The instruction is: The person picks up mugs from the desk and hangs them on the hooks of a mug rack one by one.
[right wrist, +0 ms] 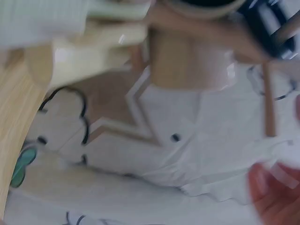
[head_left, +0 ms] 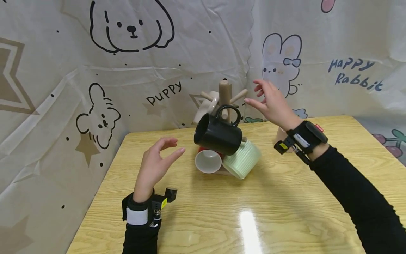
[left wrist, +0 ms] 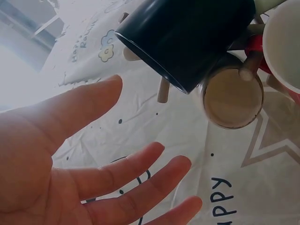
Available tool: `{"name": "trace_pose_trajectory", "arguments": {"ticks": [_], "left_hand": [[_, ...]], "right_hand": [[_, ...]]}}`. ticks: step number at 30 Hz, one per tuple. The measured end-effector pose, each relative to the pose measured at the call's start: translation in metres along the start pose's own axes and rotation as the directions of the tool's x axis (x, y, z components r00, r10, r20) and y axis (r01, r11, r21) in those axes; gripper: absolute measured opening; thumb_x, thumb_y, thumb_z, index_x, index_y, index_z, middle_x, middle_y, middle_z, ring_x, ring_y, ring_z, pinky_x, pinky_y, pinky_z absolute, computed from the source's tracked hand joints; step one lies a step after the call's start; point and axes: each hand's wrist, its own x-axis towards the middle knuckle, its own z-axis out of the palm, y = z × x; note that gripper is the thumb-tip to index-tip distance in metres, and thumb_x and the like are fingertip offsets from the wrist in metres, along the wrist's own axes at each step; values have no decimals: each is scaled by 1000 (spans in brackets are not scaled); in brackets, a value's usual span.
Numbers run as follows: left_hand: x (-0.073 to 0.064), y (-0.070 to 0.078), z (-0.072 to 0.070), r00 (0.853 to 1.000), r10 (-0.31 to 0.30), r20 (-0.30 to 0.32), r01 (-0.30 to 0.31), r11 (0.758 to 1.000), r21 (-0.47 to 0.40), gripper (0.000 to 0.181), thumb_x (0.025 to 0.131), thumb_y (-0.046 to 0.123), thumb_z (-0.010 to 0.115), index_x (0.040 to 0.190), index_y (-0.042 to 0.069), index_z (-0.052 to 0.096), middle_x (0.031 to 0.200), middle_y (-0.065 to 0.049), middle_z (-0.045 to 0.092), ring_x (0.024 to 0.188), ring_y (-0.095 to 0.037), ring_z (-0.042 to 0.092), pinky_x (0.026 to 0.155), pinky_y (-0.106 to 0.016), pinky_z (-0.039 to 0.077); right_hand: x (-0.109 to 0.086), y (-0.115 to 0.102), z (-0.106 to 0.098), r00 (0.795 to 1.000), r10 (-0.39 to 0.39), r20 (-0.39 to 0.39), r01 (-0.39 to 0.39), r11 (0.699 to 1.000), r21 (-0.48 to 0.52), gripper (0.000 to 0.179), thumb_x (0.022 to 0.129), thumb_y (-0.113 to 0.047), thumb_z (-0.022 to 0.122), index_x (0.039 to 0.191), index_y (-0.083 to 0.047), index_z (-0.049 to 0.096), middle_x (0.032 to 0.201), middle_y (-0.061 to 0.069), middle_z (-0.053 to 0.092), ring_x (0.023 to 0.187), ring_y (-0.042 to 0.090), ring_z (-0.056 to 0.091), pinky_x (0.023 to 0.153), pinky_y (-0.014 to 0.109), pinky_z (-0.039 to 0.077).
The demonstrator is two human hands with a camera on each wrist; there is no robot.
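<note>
A wooden mug tree (head_left: 225, 90) stands on the table with several mugs on its pegs. The black mug (head_left: 219, 135) hangs tilted at the front, handle up, its mouth towards the left. Under it is a red mug with a white inside (head_left: 208, 162), beside a ribbed pale green mug (head_left: 242, 160). A cream mug (head_left: 206, 107) hangs behind. To the left of the mugs, my left hand (head_left: 153, 164) is held in the air, fingers spread and holding nothing. My right hand (head_left: 275, 106) hovers right of the tree's top, thumb apart from the fingers, also without anything in it.
Partly hidden behind my right wrist, a pinkish object (head_left: 280, 135) stands on the wooden table (head_left: 203, 211). A printed cloth (head_left: 142, 84) hangs behind the table and along its left side. The right wrist view is blurred.
</note>
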Motion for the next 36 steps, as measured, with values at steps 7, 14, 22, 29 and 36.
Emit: {"name": "trace_pose_trajectory", "arguments": {"ticks": [7,14,22,29,36], "left_hand": [[-1,0,1,999,22,28,-23,999,28,56,77,50,59,117,11,54,116,-11,59,114,-23,46,94,-53,36],[-2,3,6,997,50,52,-51,998,31,53,78,47,60,116,10,55,114,-11,60,112,-23,47,91,-51,39],[-3,2,7,998,50,47,-52,997,53,51,78,46,61,115,11,57,113,-10,61,111,-22,49,89,-50,42],[-4,4,7,998,54,45,-56,997,48,49,78,45,61,114,11,57,112,-11,61,111,-22,49,90,-50,41],[-3,3,7,998,37,54,-39,998,46,50,78,44,61,113,9,57,112,-11,61,110,-22,49,92,-50,40]], "right_hand": [[31,16,9,968,-236,84,243,965,-96,29,85,-25,56,98,2,56,88,13,55,85,23,45,72,40,41],[38,20,7,951,-280,131,293,951,-99,22,85,-24,57,87,-2,55,75,8,47,74,21,39,62,36,34],[28,27,12,901,-430,-61,421,900,-115,20,79,-20,63,75,-5,52,67,3,43,67,17,36,58,34,29],[11,16,20,859,-461,-224,433,887,-164,30,75,-19,68,62,-7,44,59,4,39,61,17,33,53,33,28],[2,-4,37,790,-480,-381,414,877,-245,35,76,-21,63,57,-6,38,53,4,35,54,19,31,48,35,27]]}}
